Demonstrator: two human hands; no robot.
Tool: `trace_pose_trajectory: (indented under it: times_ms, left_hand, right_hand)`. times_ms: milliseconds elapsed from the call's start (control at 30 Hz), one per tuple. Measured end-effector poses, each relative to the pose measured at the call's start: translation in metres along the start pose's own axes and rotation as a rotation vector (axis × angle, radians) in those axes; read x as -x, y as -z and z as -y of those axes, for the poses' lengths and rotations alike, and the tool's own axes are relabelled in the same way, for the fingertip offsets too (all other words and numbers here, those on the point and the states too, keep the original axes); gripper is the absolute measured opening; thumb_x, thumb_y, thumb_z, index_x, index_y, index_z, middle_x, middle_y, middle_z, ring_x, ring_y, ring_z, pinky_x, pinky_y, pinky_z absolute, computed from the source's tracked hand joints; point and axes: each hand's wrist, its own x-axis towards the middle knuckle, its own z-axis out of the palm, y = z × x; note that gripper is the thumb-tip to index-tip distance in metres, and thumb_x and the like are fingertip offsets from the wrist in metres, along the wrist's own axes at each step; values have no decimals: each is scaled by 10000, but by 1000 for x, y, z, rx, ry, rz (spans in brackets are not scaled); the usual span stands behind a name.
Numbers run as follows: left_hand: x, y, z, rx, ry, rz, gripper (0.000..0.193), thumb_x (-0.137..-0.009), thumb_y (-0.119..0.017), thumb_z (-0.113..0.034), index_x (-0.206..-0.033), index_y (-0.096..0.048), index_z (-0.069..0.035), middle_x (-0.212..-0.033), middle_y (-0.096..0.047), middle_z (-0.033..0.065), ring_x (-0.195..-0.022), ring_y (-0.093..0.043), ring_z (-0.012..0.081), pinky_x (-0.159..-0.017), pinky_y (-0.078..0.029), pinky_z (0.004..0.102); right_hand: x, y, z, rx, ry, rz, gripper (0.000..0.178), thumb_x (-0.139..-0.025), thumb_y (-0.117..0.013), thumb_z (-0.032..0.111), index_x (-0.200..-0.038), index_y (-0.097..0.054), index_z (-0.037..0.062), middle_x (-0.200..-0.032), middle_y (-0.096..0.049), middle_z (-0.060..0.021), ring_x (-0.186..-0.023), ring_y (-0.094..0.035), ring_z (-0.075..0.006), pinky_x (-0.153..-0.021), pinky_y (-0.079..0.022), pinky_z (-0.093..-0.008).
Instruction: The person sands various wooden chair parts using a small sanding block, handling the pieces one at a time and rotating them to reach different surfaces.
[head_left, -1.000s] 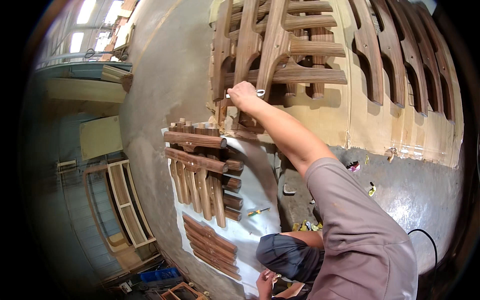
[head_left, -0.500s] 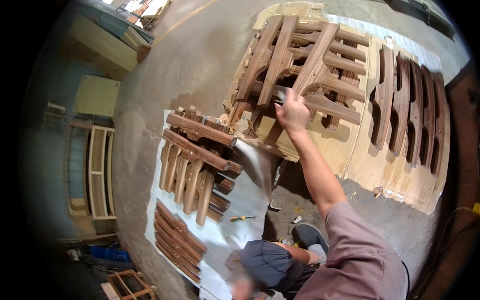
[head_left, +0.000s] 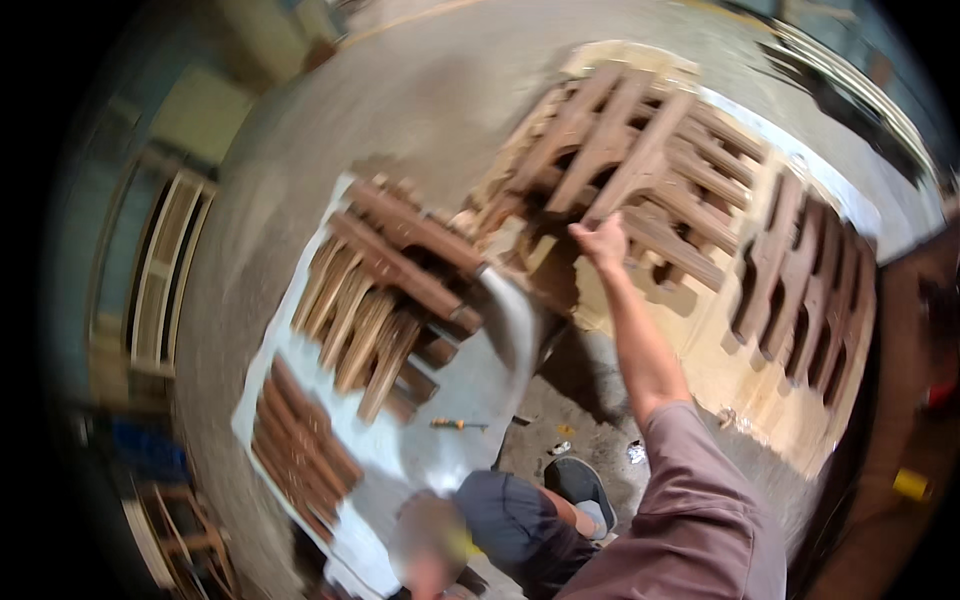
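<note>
My right hand [head_left: 603,243] reaches forward, its fingers closed at the near end of a dark brown shaped wooden furniture part [head_left: 645,155]. That part lies on top of a crosswise stack of similar parts [head_left: 700,190], beside two more long ones [head_left: 570,130]. At the lower edge, a blurred skin-coloured shape [head_left: 428,575] appears to be my left hand, by my dark shorts; its fingers are not readable. Left of centre, a second stack of wooden parts [head_left: 405,265] rests on a white sheet [head_left: 480,370]. A screwdriver [head_left: 458,424] lies near it.
Flat cardboard [head_left: 650,320] lies under the right-hand stack. A row of curved wooden parts [head_left: 800,285] is at right, and another row of slats [head_left: 300,440] at lower left. Wooden frames [head_left: 165,270] stand at far left. My shoe [head_left: 580,485] is on the concrete floor.
The view has turned and shifted, so the stacks appear lower. My right hand has moved from over the stack to the near end of the top wooden part.
</note>
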Motion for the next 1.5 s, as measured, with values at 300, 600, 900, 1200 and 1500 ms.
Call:
trace_pose_trajectory:
  times_ms: [300, 600, 900, 1200, 1500]
  left_hand:
    - [88, -24, -154, -347, -252, -535, 348, -845, -683, -191, -1173, -630, -86, -920, -710, 121, -812, -695, 237, -740, -546, 350]
    - [264, 23, -100, -149, -217, -1402, 224, -802, -680, -39, -1024, -669, -12, -861, -677, 62, -749, -653, 126, -659, -536, 270]
    - [258, 185, 106, 1212, 191, -1526, 77, -810, -690, -35, -822, -625, 4, -742, -634, 83, -598, -635, 179, -500, -541, 308]
    - [194, 325, 179, 706, 862, -1577, 771, -728, -795, -479, -1246, -488, 1, -1222, -615, 211, -1132, -617, 334, -955, -503, 395]
    - [215, 360, 234, 785, 814, -1573, 525, -640, -810, -214, -1055, -616, 42, -1024, -666, 207, -935, -667, 317, -806, -550, 363]
  right_hand:
    - [55, 18, -77, -363, 35, 650, 384, -987, -557, 394, -1132, -694, 65, -592, -563, -51, -396, -448, -128, -366, -342, -302]
    - [369, 32, 204, -9, 1302, 1109, 316, -929, -550, 198, -1152, -598, -21, -989, -660, -269, -931, -627, -452, -797, -477, -481]
    - [520, 23, 184, 6, 777, 1899, 182, -944, -629, 205, -897, -590, 34, -607, -499, 25, -480, -467, -62, -443, -395, -251]
    - [484, -14, 117, 418, 757, 1539, 171, -876, -597, 184, -806, -589, 29, -524, -486, -7, -397, -456, -102, -391, -383, -276]
    - [515, 19, 70, 377, 361, 1489, 176, -911, -618, 172, -920, -590, -2, -554, -472, 10, -406, -427, -78, -383, -388, -245]
